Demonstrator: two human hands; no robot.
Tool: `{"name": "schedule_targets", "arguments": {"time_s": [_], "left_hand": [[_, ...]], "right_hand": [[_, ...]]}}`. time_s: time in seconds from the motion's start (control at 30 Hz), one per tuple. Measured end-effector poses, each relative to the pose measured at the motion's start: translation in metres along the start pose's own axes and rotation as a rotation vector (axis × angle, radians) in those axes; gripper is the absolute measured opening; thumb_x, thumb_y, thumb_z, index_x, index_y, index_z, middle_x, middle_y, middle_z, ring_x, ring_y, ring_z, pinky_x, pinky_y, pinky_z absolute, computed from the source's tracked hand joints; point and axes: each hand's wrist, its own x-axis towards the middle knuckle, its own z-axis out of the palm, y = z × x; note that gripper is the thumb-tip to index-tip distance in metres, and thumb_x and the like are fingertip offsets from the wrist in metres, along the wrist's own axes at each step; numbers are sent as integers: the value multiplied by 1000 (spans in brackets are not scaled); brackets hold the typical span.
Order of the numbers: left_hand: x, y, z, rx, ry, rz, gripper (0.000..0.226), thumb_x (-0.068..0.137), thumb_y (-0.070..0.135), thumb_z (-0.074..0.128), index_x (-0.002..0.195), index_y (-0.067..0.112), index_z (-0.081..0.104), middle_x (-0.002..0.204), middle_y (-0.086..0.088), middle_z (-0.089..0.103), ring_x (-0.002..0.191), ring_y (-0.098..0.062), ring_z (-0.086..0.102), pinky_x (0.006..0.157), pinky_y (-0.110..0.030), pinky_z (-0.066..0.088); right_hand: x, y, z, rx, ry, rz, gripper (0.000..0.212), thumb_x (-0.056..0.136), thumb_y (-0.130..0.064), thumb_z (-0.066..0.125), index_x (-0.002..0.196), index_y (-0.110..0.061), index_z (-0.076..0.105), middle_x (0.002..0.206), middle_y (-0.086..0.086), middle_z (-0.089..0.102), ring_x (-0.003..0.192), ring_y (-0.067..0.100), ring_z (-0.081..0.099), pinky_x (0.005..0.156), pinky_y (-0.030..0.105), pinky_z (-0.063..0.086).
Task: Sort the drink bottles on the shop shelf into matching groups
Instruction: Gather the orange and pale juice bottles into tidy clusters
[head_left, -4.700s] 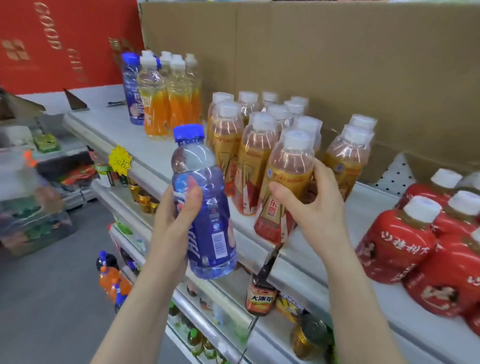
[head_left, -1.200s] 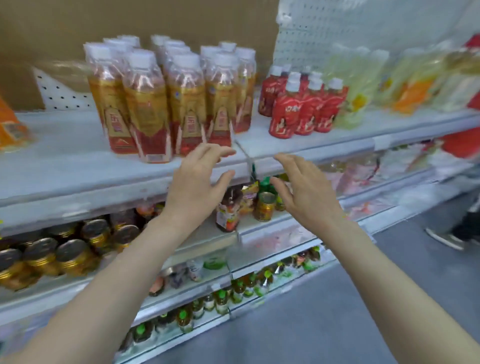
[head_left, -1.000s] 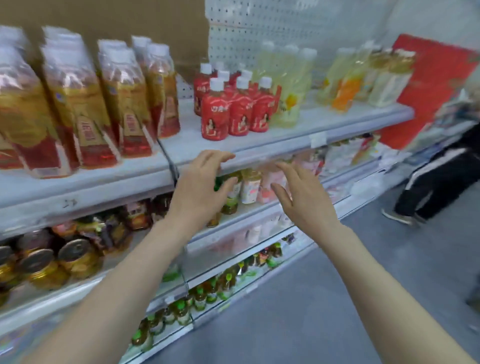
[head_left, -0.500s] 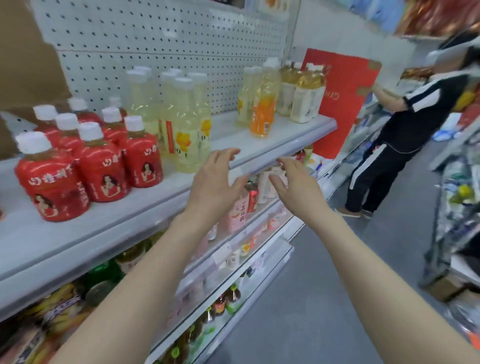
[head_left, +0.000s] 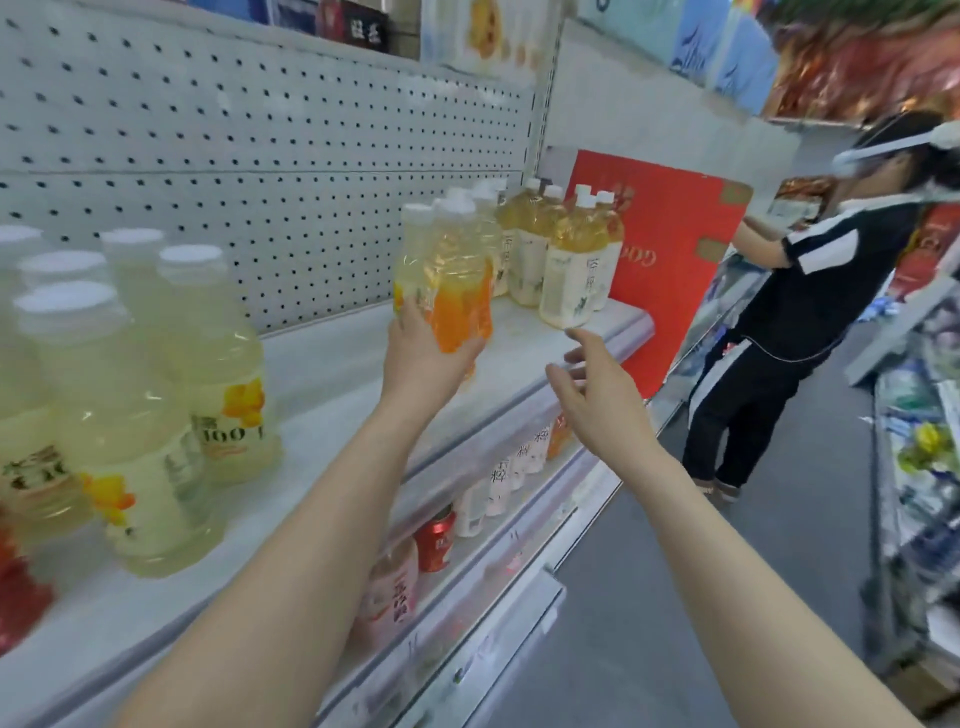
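My left hand (head_left: 423, 358) grips the lower part of an orange-labelled bottle (head_left: 460, 283) with a white cap, near the right end of the white shelf (head_left: 332, 384). Right behind it stands a pale yellow bottle (head_left: 410, 260). My right hand (head_left: 597, 395) hovers open over the shelf's front edge, holding nothing. A group of amber tea bottles (head_left: 569, 260) with white labels stands at the shelf's right end. Several pale yellow lemon bottles (head_left: 140, 395) stand at the left, and a red bottle (head_left: 21, 592) shows at the left edge.
A pegboard wall (head_left: 260, 156) backs the shelf. A red cardboard panel (head_left: 670, 249) closes off its right end. Lower shelves hold cans and small bottles (head_left: 441, 535). A person in black clothes (head_left: 795, 332) stands in the aisle to the right, beside another rack (head_left: 924, 467).
The view has swung right along the shelf. My left hand, empty half a second ago, has reached forward and taken hold of the orange-labelled bottle. My right hand stays open.
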Motion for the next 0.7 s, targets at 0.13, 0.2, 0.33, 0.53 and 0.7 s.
{"name": "schedule_targets", "arguments": {"time_s": [0.13,0.2,0.33,0.53,0.7], "left_hand": [[37,-5,28,-18,29,-83,96,72,48,78,148,19,27,146,-4,47,131,-26,49,106,-50,44],[49,-8,36,-5,55,-128,87,78,46,76,147,22,28,145,-1,51,129,-26,52,104,-48,46],[57,-11,44,58,107,-172,66,87,39,71,141,25,36,121,9,59,119,-23,58,91,-32,46],[42,-17,31,159,237,-218,61,88,40,69,138,26,36,118,10,58,111,-18,59,88,-34,48],[33,-17,25,145,318,-275,65,88,41,69,141,26,35,118,10,56,104,-13,55,88,-34,47]], "right_hand": [[66,17,15,105,-10,-41,55,101,-35,54,152,-23,36,125,1,58,109,20,61,95,43,50],[99,19,26,173,-46,-60,58,101,-36,55,153,-23,33,123,-2,57,109,19,62,94,42,51],[159,18,47,317,-149,-125,72,98,-42,61,157,-27,23,139,-1,50,122,19,56,103,46,49],[204,12,78,510,-266,-171,86,94,-46,65,160,-24,14,162,4,32,146,22,36,117,50,37],[209,15,87,520,-272,-163,89,81,-61,68,151,-17,36,150,8,42,141,28,39,116,51,35]]}}
